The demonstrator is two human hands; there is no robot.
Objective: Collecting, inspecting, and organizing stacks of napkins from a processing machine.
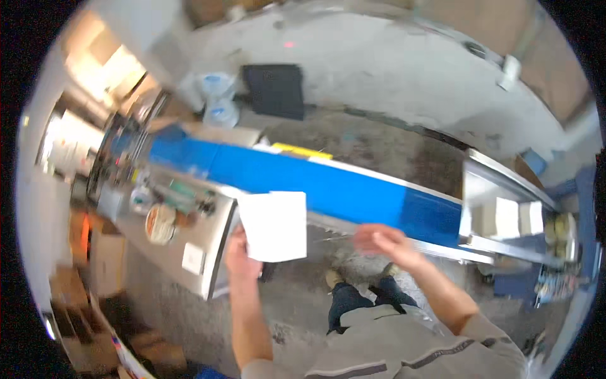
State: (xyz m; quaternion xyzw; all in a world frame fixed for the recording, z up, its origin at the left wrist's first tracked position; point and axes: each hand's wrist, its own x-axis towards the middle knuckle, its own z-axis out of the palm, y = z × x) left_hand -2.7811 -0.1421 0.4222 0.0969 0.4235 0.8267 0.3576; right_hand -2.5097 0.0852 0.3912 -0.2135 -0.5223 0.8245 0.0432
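Observation:
My left hand (242, 256) is closed on a flat white rectangular piece (274, 226), gripping it at its lower left edge. Whether it is a sheet, a card or a thin box I cannot make out. The white piece is in front of the near edge of a blue conveyor belt (315, 187). To the right, my right hand (382, 241) is beside the belt's near rail, its blurred fingers stretched out and nothing visible in them.
A steel table (201, 237) at the left bears a round tub (161, 223) and a small white square (193, 259). At the belt's right end stands a metal tray (476, 189) with white pieces (507, 218). Cardboard boxes (107, 265) stand at the lower left.

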